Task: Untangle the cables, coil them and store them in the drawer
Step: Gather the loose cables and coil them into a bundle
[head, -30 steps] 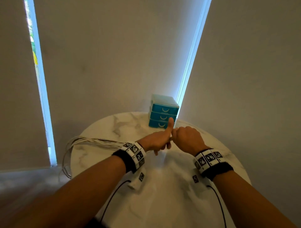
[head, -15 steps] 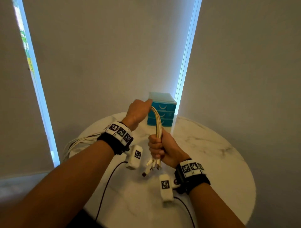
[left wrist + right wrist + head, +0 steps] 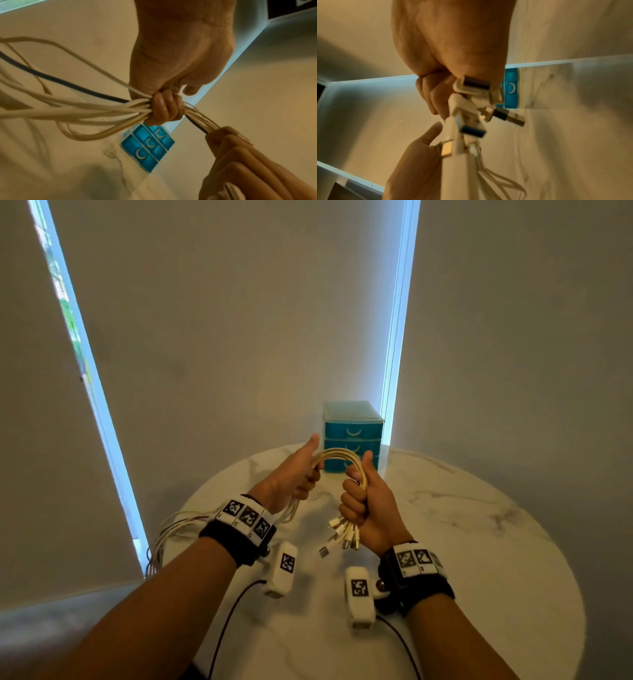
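Observation:
A bundle of white cables (image 3: pixel 337 455), with one black cable (image 3: pixel 56 79) among them, arches between my two hands above the round marble table (image 3: pixel 479 542). My left hand (image 3: pixel 296 474) grips the bundle in a fist (image 3: pixel 163 106). My right hand (image 3: pixel 364 501) grips the bundle near its plug ends, and several USB plugs (image 3: pixel 342 537) (image 3: pixel 471 116) hang out below the fist. The long tails (image 3: pixel 171 532) trail left over the table edge. A small blue drawer unit (image 3: pixel 352 436) (image 3: pixel 147 146) stands at the table's far edge with all three drawers closed.
Grey roller blinds (image 3: pixel 222 320) with bright window gaps stand behind the table. Black wires from my wrist cameras (image 3: pixel 226 621) hang over the near table edge. The table's right half (image 3: pixel 496 594) shows bare marble.
Both hands lifted off the table with the bundle. The left hand has come down from its raised pull and bends the cables into an arch beside the right fist.

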